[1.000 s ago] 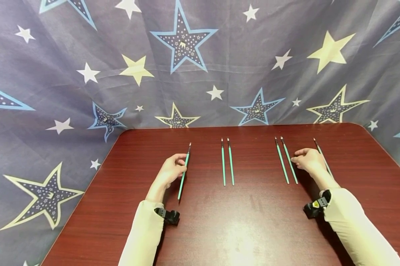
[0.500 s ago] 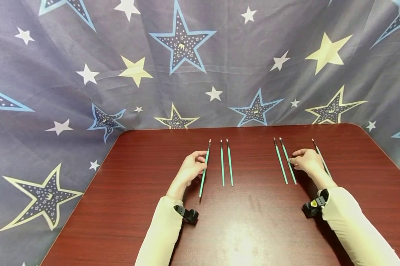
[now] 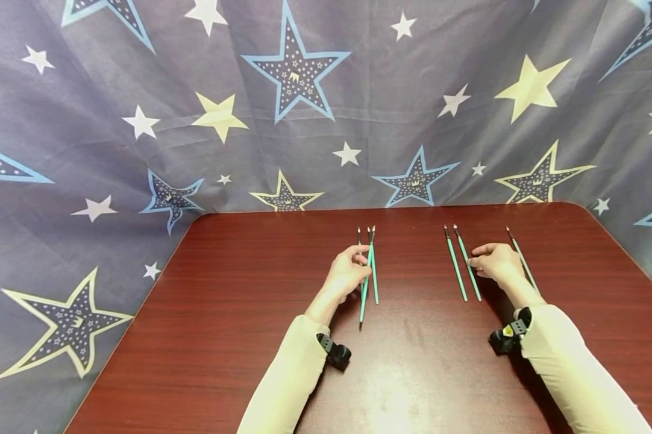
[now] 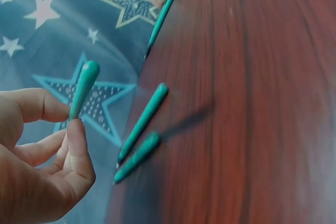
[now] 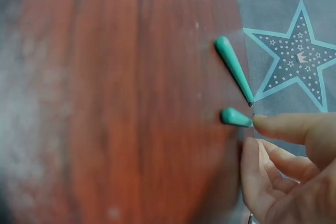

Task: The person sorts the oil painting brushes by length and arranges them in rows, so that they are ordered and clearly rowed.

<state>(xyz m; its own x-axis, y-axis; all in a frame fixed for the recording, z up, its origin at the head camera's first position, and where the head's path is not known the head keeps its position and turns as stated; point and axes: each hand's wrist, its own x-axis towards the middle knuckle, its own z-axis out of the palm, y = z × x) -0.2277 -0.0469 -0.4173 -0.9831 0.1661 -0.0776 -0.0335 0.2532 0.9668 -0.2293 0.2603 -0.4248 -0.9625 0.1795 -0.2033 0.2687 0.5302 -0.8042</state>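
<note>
My left hand (image 3: pixel 346 274) pinches a slim paintbrush (image 4: pixel 84 88) with a turquoise handle between thumb and fingertips, raised over the table. In the head view this brush crosses two others lying there, the left one (image 4: pixel 137 157) partly behind the hand and the right one (image 3: pixel 375 274). Fingers loosely bent, my right hand (image 3: pixel 498 264) rests beside the inner brush (image 3: pixel 469 268) of a right-hand pair; its thumb tip is right at that handle (image 5: pixel 236 117). The pair's other brush (image 3: pixel 455 265) lies just left of it.
Another turquoise paintbrush (image 3: pixel 523 260) lies to the right, partly hidden behind my right hand and wrist. The reddish-brown table (image 3: pixel 239 313) ends at a grey star-patterned cloth (image 3: pixel 326 132) hanging behind it. Both wrists carry black straps with small cameras.
My left hand has carried its paintbrush rightward from the left of the table to over the middle pair. My right hand has stayed by the right pair.
</note>
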